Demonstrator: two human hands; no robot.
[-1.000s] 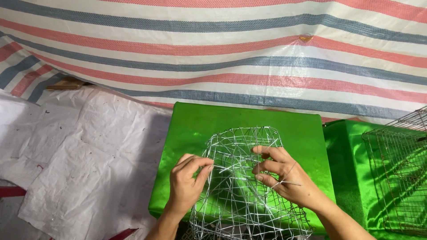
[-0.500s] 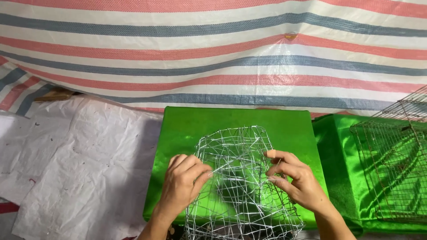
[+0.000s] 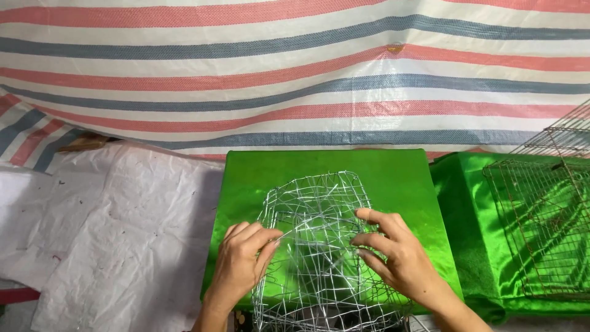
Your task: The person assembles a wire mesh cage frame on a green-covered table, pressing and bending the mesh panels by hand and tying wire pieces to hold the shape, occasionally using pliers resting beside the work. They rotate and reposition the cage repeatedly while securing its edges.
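**Two bare hands shaping a wire cage on a green stand**

A person looks down at a rounded, silver wire cage [image 3: 319,246] standing on a shiny green stand [image 3: 393,178]. The work in hand seems to be bending or tying the cage's thin strands.

The left hand [image 3: 243,261] presses against the cage's left side, fingers curled over the wires, steadying it; it grips the mesh rather than lying flat. The right hand [image 3: 396,255] rests on the right side, thumb and forefinger pinched together on a strand near the cage's middle, the other fingers spread along the wires. Both wrists come up from the bottom edge.

By my reading, any further work calls for a firm left-hand hold while the right fingers work a single wire.

A white sheet [image 3: 104,227] lies left; a striped tarp [image 3: 295,67] hangs behind; a rusty cage [image 3: 544,227] sits right.
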